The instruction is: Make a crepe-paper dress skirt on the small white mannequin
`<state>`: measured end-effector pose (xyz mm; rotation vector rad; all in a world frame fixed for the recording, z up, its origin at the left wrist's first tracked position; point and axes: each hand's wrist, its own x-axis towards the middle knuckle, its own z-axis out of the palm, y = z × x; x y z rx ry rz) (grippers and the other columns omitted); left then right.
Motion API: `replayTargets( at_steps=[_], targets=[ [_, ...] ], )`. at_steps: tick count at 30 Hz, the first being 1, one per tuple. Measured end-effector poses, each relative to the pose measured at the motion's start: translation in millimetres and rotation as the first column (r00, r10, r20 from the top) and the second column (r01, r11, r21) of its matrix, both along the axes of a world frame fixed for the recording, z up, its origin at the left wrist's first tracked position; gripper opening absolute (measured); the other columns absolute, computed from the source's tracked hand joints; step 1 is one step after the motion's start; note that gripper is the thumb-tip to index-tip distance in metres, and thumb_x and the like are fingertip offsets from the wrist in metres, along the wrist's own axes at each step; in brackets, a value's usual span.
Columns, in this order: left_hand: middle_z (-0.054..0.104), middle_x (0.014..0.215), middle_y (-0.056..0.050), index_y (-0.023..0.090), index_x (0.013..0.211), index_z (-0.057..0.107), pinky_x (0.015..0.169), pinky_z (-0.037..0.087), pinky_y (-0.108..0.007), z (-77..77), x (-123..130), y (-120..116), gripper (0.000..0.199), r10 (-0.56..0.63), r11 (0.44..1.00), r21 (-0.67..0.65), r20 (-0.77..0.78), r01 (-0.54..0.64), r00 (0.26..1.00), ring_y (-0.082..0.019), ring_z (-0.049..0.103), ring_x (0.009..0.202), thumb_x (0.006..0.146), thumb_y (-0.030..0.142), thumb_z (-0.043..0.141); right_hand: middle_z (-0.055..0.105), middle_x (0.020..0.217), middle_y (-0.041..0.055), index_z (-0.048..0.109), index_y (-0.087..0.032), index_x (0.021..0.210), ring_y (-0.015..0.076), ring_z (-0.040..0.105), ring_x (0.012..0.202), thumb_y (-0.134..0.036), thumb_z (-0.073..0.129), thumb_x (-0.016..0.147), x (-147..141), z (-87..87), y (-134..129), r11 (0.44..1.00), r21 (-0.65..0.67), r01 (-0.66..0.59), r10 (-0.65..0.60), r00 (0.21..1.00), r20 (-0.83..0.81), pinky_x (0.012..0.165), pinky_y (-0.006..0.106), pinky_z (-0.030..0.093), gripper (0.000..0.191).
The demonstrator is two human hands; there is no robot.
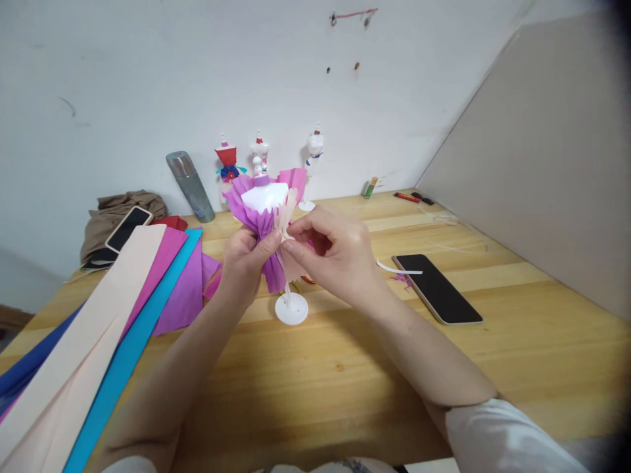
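Note:
A miniature white dress form (265,196) on a round base (291,309) stands in front of me, tilted slightly. Gathered purple crepe paper (265,226) and pale pink crepe paper (290,209) wrap its torso, flaring above and below the waist. My left hand (245,259) closes around the waist from the left, its thumb pressing the purple paper. At the pale pink gathers, my right hand (332,246) pinches with thumb and forefinger. A narrow white strip (399,269) extends from behind the right hand; its other end is hidden.
Long crepe strips in pale pink (98,322), blue and magenta lie at left. A bottle (190,186), several more small dress forms (227,157) and a green-labelled vial (371,187) stand along the wall. One phone (438,289) lies right, another (129,228) rests on brown cloth (121,209).

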<state>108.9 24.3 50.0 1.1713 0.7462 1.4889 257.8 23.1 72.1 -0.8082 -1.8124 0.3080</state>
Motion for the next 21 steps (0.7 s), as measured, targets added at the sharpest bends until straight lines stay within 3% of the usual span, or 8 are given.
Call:
replayTargets(
  at_steps=[10,16,21],
  targets=[
    [0.077,0.089,-0.007,0.019,0.092,0.070,0.078,0.059,-0.039,-4.2,-0.7,1.3,0.030,-0.017,1.000,0.004,0.003,0.017,1.000,-0.030,0.073,0.096,0.074,0.039,0.081,0.059,0.066,-0.0001,0.059,-0.022,0.069,0.0135,0.050,0.061,-0.013,0.056,0.080,0.2,0.7,0.6,0.998,-0.052,0.026,-0.027,1.000,-0.011,0.057,0.030,0.038,0.015],
    [0.077,0.089,-0.008,0.018,0.095,0.069,0.077,0.060,-0.038,-5.2,-1.5,0.3,0.032,-0.037,0.999,-0.010,-0.022,0.037,0.999,-0.029,0.074,0.093,0.076,0.042,0.079,0.057,0.065,0.0000,0.058,-0.021,0.070,0.0141,0.050,0.062,-0.026,0.065,0.082,-1.6,0.6,-1.3,0.999,-0.019,0.045,-0.045,0.998,-0.031,0.057,0.031,0.039,0.015],
    [0.077,0.091,-0.008,0.017,0.097,0.069,0.079,0.060,-0.039,-5.2,-1.9,0.8,0.032,-0.046,0.999,0.019,-0.029,0.047,0.998,-0.028,0.074,0.091,0.076,0.039,0.079,0.058,0.065,0.0004,0.056,-0.021,0.067,0.0138,0.049,0.061,-0.015,0.057,0.083,-1.9,1.0,-1.2,0.998,-0.007,0.065,-0.065,0.998,-0.006,0.058,0.031,0.038,0.018]
  ],
)
